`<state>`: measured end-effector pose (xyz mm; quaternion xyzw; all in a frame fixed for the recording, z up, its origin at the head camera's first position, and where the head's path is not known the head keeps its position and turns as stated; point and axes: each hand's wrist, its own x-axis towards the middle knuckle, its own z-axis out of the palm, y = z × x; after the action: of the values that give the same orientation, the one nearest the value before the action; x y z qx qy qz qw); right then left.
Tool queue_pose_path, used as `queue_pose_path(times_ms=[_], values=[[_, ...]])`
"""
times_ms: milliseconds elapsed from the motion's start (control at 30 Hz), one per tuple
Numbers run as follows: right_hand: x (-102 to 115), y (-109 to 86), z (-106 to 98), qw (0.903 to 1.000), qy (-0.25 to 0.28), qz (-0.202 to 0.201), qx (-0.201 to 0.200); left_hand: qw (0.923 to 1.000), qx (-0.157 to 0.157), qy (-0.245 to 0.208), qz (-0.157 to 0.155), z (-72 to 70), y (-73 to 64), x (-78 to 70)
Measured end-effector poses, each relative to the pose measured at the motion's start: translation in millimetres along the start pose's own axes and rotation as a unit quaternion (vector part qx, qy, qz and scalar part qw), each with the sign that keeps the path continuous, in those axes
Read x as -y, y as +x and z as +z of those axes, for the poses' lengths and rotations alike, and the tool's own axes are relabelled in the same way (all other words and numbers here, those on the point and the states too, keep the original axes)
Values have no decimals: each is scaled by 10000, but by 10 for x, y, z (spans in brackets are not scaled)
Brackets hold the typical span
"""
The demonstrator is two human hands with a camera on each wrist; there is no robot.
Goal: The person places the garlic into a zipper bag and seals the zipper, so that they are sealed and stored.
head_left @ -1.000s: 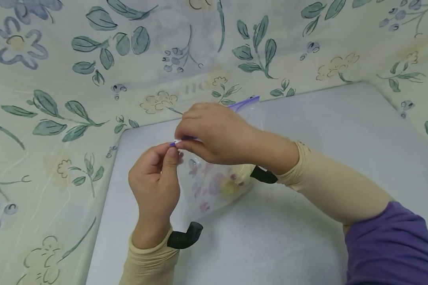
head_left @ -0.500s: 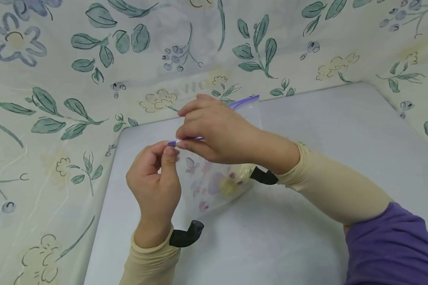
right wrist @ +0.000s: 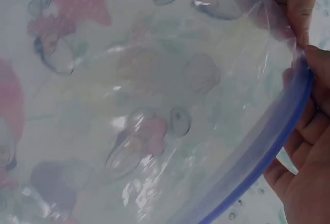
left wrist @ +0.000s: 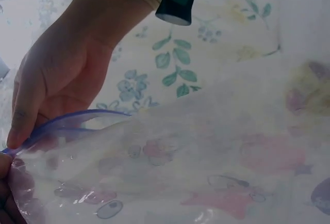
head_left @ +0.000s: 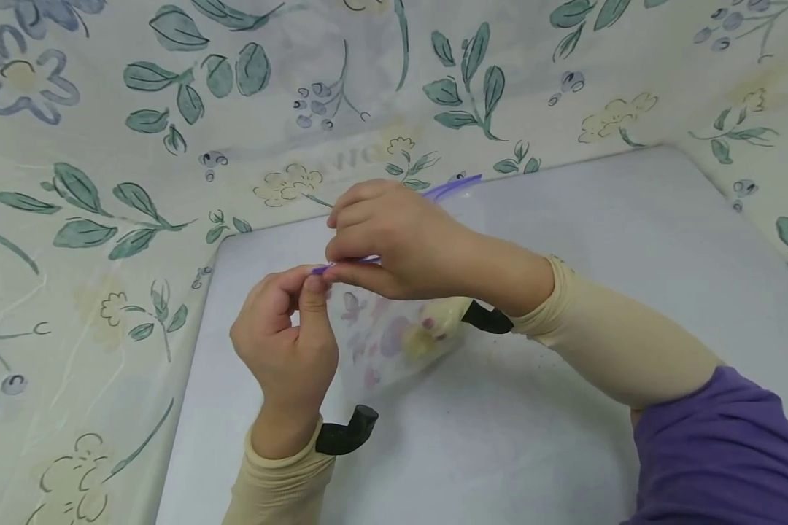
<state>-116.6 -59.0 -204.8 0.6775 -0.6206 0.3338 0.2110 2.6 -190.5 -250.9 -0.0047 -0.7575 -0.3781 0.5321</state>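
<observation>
A clear zip bag [head_left: 361,328] printed with pink and purple sea motifs hangs below both hands, its purple zip strip along the top. At the strip's left end, my left hand [head_left: 289,350] pinches the corner between thumb and fingers. Right beside it, my right hand [head_left: 400,240] pinches the strip, palm down over the bag. In the left wrist view the purple strip [left wrist: 77,118] splits into two lines that stand apart. A yellowish thing [head_left: 427,335] sits at the bag's lower right, seen through the plastic; its kind is unclear.
The bag is over a white tabletop [head_left: 499,437] with rounded back corners. Behind and left of it hangs a floral cloth [head_left: 368,87]. A black wrist mount [head_left: 348,432] sticks out from the left cuff.
Both hands stay at the bag's left corner with small shifts. My left fingers have edged slightly, and the right fingers have spread and drawn in a little. The view has tilted slightly.
</observation>
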Motion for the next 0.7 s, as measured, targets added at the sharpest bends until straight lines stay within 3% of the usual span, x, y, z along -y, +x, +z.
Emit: queue_pose_path(times_ms=[133,367,500,700], values=[[-102,-103,-81,9998,27,159,114,9990,-318,-101,-292,-41,33,-1],[-383,-422,-231,9953,14,879,412,9900,-656,-734,-1012,-206,120,80],[-480,-596,-298,9917,31,1174,515,9875,-733,-805,-1136,-241,132,120],[-537,-722,-408,9899,-41,1278,615,9868,-846,-683,-1198,-274,145,149]])
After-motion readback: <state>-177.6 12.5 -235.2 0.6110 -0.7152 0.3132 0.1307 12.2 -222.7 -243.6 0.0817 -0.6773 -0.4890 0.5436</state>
